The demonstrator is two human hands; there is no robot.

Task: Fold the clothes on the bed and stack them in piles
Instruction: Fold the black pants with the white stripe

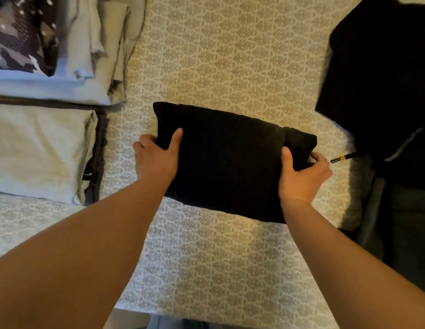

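A folded black garment lies in the middle of the bed, a thick dark rectangle. My left hand grips its left edge, thumb on top and fingers tucked under. My right hand grips its right edge the same way, thumb pressed on the top fabric. At the left stands a pile of folded pale cloth with a dark layer beneath. Behind it sits another stack of light folded clothes with a camouflage-patterned piece on top.
The bed is covered by a cream sheet with a grey ornamental print. A heap of black clothing fills the right side. A black drawstring with a gold tip pokes out near my right hand. The bed's front edge runs along the bottom.
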